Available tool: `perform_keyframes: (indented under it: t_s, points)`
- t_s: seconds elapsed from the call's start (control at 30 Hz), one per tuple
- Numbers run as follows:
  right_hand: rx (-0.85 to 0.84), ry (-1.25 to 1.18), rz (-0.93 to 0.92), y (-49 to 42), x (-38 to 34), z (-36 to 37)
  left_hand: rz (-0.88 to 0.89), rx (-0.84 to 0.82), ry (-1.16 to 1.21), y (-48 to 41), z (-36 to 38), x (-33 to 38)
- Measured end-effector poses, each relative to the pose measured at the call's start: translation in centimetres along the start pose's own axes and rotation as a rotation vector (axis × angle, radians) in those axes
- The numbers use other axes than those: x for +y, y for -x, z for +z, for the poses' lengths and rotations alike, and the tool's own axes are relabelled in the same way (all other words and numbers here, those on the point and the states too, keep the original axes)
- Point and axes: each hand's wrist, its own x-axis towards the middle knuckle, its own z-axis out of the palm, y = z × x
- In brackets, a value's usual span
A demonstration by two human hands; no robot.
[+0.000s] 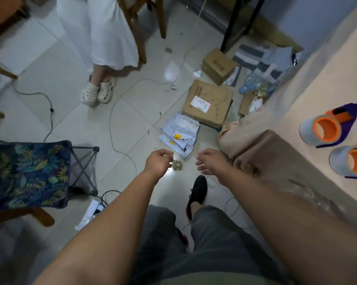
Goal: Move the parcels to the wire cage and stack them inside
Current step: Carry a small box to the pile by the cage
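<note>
Parcels lie on the tiled floor ahead of me. A pile of white plastic mailer bags (pixel 178 134) is nearest, a flat brown cardboard box (pixel 209 102) with a white label lies behind it, and a smaller brown box (pixel 217 65) sits farther back. My left hand (pixel 159 162) and my right hand (pixel 210 161) both reach forward above the floor just short of the mailers. Each hand is empty, with fingers loosely curled and apart. No wire cage is in view.
A person in a white skirt and pale clogs (pixel 97 91) stands at the upper left. A folding stool with a leaf-print seat (pixel 27 173) is at my left. A bed with a beige cover (pixel 297 124) and tape rolls (pixel 325 129) fills the right. Cables (pixel 111 128) cross the floor.
</note>
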Motion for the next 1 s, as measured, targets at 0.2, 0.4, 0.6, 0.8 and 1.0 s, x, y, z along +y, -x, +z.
perform_keyframes:
  t_s: [0.2,0.4,0.6,0.8,1.0]
  points:
    - [0.075,-0.086,0.057,-4.1,-2.7,-3.3,-0.016,-0.051,-0.043,-3.7,1.9,4.3]
    - [0.158,-0.186,0.111,-8.3,-5.7,-4.6,0.015,-0.102,-0.108,-9.9,2.4,9.0]
    - [0.263,-0.264,0.133,-15.4,-8.6,-6.6,0.14,-0.126,-0.323,-18.8,3.7,14.7]
    - [0.329,-0.191,0.148,-25.4,-9.9,-8.5,0.165,-0.154,-0.518,-27.8,7.0,19.2]
    - [0.375,-0.143,0.154,-37.3,-10.0,-11.1,0.141,-0.11,-0.538,-38.3,11.3,20.2]
